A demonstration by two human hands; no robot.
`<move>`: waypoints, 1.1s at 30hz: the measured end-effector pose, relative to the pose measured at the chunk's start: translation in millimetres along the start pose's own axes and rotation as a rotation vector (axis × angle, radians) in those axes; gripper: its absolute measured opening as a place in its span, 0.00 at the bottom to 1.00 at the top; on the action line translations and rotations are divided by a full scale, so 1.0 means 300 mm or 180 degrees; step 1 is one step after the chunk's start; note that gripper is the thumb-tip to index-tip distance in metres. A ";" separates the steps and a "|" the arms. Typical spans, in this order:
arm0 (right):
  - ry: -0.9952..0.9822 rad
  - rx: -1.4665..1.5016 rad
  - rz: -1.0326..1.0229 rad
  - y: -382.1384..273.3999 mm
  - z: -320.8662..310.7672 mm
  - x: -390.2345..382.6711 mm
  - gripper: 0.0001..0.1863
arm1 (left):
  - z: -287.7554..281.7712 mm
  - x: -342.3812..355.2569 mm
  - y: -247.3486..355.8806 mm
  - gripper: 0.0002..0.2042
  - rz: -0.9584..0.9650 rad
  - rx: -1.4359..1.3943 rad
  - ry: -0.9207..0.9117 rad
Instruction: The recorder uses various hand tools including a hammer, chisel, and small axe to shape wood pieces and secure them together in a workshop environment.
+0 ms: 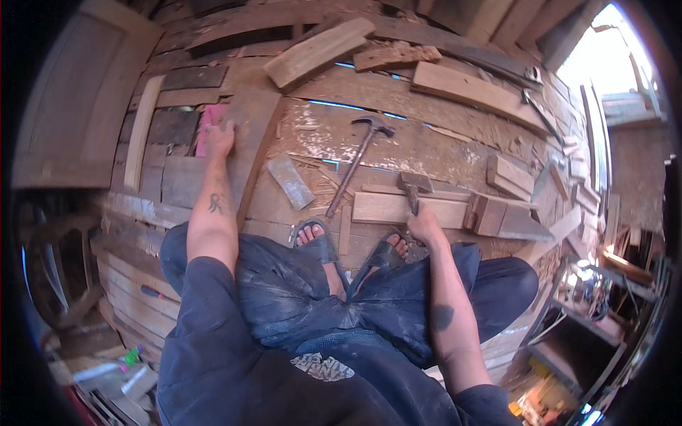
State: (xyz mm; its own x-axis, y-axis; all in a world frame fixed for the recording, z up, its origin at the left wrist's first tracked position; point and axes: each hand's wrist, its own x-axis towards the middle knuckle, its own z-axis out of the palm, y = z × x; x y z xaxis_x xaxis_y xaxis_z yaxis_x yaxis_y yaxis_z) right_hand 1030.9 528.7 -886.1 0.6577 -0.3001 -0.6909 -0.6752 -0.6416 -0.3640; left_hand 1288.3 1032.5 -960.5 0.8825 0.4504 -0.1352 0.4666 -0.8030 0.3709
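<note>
My left hand (219,140) is at the far left, fingers bent over a flat pink sheet (212,117), which it seems to grip beside a wide wooden board (254,121). What the sheet is made of cannot be made out. My right hand (425,226) is closed round the handle of a hammer with a dark, blocky head (415,182). That head is over a pale wooden block (398,208) in front of my right foot. Between my hands a claw hammer (355,160) lies on the planks, its claw end away from me.
A short grey block (290,182) lies left of the claw hammer. Thick wood offcuts (320,53) and a long beam (483,96) lie farther off. A handsaw (497,64) is at the far right. Metal shelving (575,341) stands at the lower right. Gaps split the plank floor.
</note>
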 end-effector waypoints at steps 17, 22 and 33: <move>-0.0035 0.0123 -0.0294 -0.018 -0.002 0.044 0.27 | 0.178 -0.183 0.219 0.45 0.1366 0.0303 -0.0007; 0.0217 0.0101 -0.0271 0.026 0.029 0.038 0.26 | 0.223 -0.248 0.398 0.38 0.1569 -0.0590 -0.1148; 0.1522 -0.0723 -0.0405 -0.049 0.068 0.047 0.22 | 0.282 -0.406 0.617 0.35 0.1889 -0.0505 -0.1334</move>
State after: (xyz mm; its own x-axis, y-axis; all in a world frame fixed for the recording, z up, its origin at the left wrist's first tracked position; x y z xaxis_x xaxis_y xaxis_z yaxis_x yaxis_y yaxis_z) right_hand 1043.4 548.3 -903.0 0.8438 -0.4638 -0.2699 -0.5261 -0.8142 -0.2455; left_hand 1272.1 795.9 -953.0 0.9467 -0.2539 -0.1982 -0.0817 -0.7846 0.6146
